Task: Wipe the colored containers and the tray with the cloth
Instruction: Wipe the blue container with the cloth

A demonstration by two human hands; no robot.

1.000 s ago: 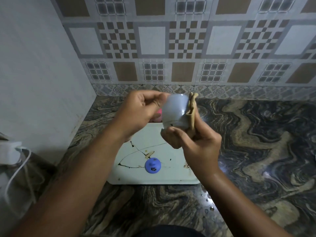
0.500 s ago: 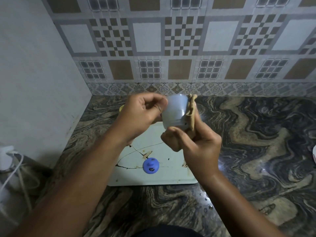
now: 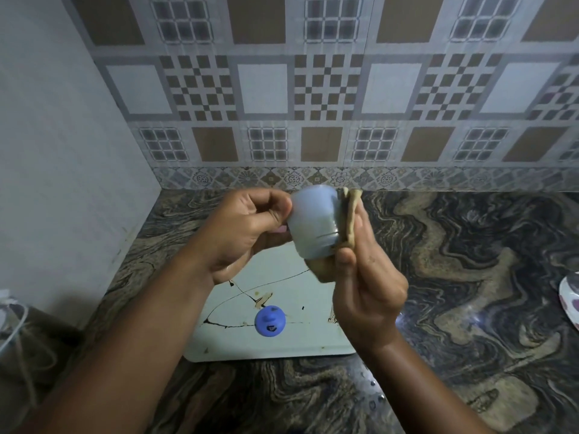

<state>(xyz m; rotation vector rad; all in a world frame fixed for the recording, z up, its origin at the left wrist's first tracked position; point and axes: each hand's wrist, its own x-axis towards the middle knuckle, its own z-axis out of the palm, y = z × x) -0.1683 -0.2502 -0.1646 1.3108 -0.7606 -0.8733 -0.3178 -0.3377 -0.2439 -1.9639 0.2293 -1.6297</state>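
My left hand grips a pale blue container by its left end, holding it sideways above the tray. My right hand presses a folded beige cloth against the container's right end and underside. Below lies a white tray with dark cracks and brown stains. A blue lid with a knob rests on the tray near its front. A sliver of pink shows under my left fingers; what it belongs to is hidden.
The tray sits on a dark marbled counter in a corner, with a plain wall at left and patterned tiles behind. A white patterned plate edge shows at far right. White cables hang at the lower left.
The container has tilted slightly in my hands while the cloth stays pressed on its right end. The view has shifted a little, and the plate edge at right came into sight.
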